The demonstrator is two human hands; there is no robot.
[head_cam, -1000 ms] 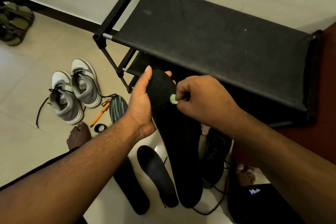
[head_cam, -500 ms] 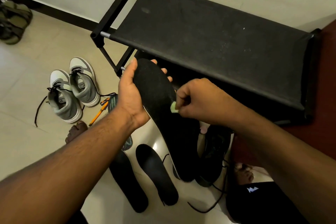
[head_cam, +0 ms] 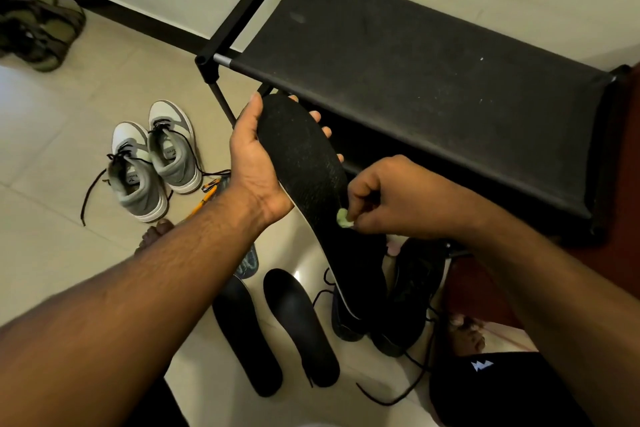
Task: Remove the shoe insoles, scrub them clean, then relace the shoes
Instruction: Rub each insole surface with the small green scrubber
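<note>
My left hand grips the toe end of a long black insole, thumb on its left edge and fingertips showing past its right edge. My right hand pinches a small pale green scrubbing piece and presses it on the insole's right side, near its middle. Two more black insoles lie side by side on the floor below. A pair of black shoes with loose laces sits under the held insole. A grey and white pair of sneakers stands to the left, laces undone.
A black fabric shoe rack stands against the wall ahead. Olive sandals lie at the far left. An orange pen and a patterned insole lie by my bare foot. Pale tile floor stretches left.
My right hand has dragged the green piece down the insole, from near the toe toward the middle. My left hand raised the insole's toe end slightly toward the rack.
</note>
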